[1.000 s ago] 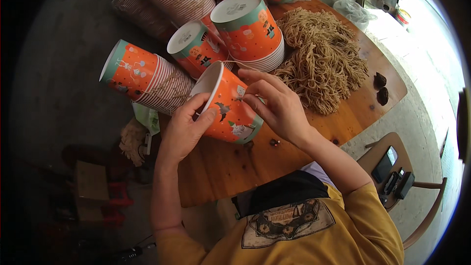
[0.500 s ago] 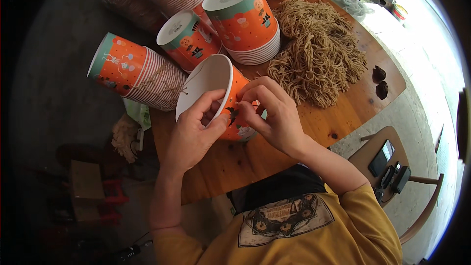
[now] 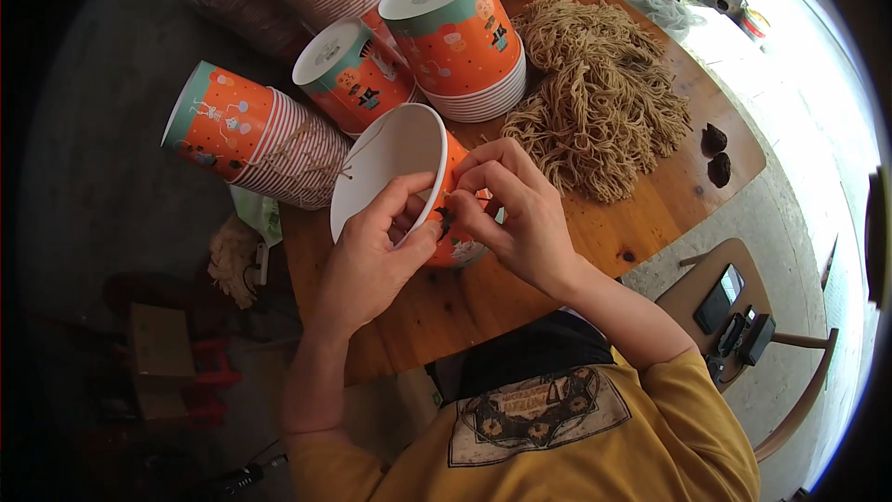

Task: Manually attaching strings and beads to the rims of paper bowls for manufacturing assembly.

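Note:
A large orange paper bucket (image 3: 381,153) with a white inside lies tilted on the table, its mouth facing left. My left hand (image 3: 379,246) grips its near rim, fingers inside and thumb on the outer wall. Against the outer wall, my right hand (image 3: 516,209) pinches a tiny tan bit that looks like a cord's end; the fingertips mostly hide it. A thin tan cord (image 3: 362,151) with a knotted end shows at the far side of the bucket's mouth. To the right of the bucket sits a big heap of tan cords (image 3: 599,98).
Upside-down bucket stacks (image 3: 455,37) stand behind, beside a shorter stack (image 3: 358,74). Another stack (image 3: 251,130) lies on its side at left, cords across it. Dark lumps (image 3: 717,153) rest near the table's right edge. A chair (image 3: 715,279) holds a phone (image 3: 720,297).
The view has shifted slightly. My hands and the bucket keep nearly the same pose, with the right fingers still pinched at the outer wall.

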The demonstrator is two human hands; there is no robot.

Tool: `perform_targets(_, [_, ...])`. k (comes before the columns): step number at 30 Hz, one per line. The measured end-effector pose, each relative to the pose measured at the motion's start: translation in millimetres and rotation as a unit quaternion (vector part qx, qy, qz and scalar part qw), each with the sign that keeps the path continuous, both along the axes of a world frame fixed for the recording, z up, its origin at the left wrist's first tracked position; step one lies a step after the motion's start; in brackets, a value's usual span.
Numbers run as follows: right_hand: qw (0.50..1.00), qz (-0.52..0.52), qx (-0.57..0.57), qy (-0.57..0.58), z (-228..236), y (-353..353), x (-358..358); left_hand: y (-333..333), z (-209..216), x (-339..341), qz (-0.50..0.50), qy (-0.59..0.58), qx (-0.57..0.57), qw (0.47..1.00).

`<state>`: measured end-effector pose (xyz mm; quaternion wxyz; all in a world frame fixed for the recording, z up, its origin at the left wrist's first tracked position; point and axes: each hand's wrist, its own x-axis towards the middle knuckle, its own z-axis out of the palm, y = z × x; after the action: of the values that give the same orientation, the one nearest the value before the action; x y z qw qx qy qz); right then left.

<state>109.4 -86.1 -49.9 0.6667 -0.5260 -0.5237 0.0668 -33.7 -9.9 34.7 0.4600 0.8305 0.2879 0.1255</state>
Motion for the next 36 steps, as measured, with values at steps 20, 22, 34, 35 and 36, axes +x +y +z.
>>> perform_targets(20, [0.996,-0.002,-0.078,-0.04,-2,-18,13,15,-45,21,-0.045,-0.061,-0.035,0.996])
perform_targets(22, [0.996,0.001,-0.079,-0.037,-4,-16,16,15,-45,25,-0.044,-0.057,0.04,0.997])
perform_targets(34, [0.959,0.218,-0.177,-0.048,30,-12,89,25,-31,36,0.015,-0.085,-0.054,0.995])
perform_targets(35, [0.949,0.236,-0.206,-0.028,38,-12,91,25,-30,39,0.017,-0.099,-0.084,0.991])
perform_targets(36, [0.949,0.235,-0.207,-0.029,38,-9,92,26,-29,42,0.019,-0.114,-0.114,0.987])
